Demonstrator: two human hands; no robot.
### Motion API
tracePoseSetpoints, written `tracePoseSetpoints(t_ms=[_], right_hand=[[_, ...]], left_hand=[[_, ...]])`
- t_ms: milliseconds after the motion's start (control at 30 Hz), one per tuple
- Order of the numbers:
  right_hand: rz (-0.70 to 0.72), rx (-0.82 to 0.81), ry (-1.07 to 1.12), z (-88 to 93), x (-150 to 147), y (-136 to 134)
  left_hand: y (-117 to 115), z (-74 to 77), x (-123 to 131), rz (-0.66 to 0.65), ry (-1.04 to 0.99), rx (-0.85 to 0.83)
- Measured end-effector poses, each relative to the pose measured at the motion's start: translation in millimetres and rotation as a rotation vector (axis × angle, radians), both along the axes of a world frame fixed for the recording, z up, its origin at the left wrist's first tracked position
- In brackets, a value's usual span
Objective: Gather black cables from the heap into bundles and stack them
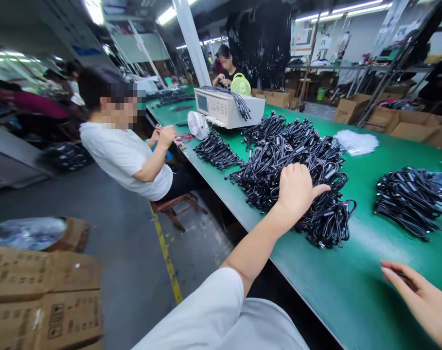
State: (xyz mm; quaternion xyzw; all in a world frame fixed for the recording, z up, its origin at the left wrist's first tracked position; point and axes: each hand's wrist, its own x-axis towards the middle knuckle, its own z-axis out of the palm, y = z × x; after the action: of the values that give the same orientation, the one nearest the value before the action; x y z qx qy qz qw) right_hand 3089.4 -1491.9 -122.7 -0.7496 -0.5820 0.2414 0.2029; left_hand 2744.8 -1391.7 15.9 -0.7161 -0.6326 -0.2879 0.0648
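Observation:
My left hand [296, 190] is over a big heap of black cables [275, 160] on the green table. Its thumb sticks out to the right, apart from the fingers, which bend down toward the heap with their tips hidden. I see no cable held in it. At the lower right, my right hand [421, 301] is low over the table near its front edge. The thumb and forefinger are stretched out with a gap between them, and nothing shows there; the other fingers are partly hidden. A smaller bundle of black cables [410, 201] lies beyond my right hand.
Left of the heap lies a row of cables [218, 150]. Behind it stand a white fan [198, 125] and a bench meter [215, 107] with cables on top. Clear plastic bags [356, 142] lie farther back. A seated co-worker [122, 150] is at the table's left side, cartons [45, 296] on the floor.

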Motion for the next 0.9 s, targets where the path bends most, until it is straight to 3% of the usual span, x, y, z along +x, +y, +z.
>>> tracePoseSetpoints(t_ms=[100, 233, 533, 667, 767, 900], right_hand=[[0.066, 0.032, 0.061, 12.8, -22.3, 5.3], [0.11, 0.07, 0.081, 32.0, -49.3, 11.7], [0.222, 0.139, 0.101, 31.3, -66.2, 10.6], [0.198, 0.181, 0.115, 41.7, -59.5, 0.3], [0.153, 0.124, 0.147, 40.9, -50.5, -4.4], [0.096, 0.048, 0.489, 32.7, -60.5, -2.5]], left_hand=[[3.6, -7.7, 11.7, 0.036, 0.162, 0.013], [-1.3, -16.3, 29.4, 0.076, 0.208, 0.023], [0.1, -27.3, 49.5, 0.114, 0.197, 0.054], [1.1, -21.5, 33.0, 0.018, 0.146, 0.072], [-1.1, -10.1, 21.9, -0.079, 0.126, 0.047], [-21.8, -0.9, 41.1, -0.191, 0.139, 0.066]])
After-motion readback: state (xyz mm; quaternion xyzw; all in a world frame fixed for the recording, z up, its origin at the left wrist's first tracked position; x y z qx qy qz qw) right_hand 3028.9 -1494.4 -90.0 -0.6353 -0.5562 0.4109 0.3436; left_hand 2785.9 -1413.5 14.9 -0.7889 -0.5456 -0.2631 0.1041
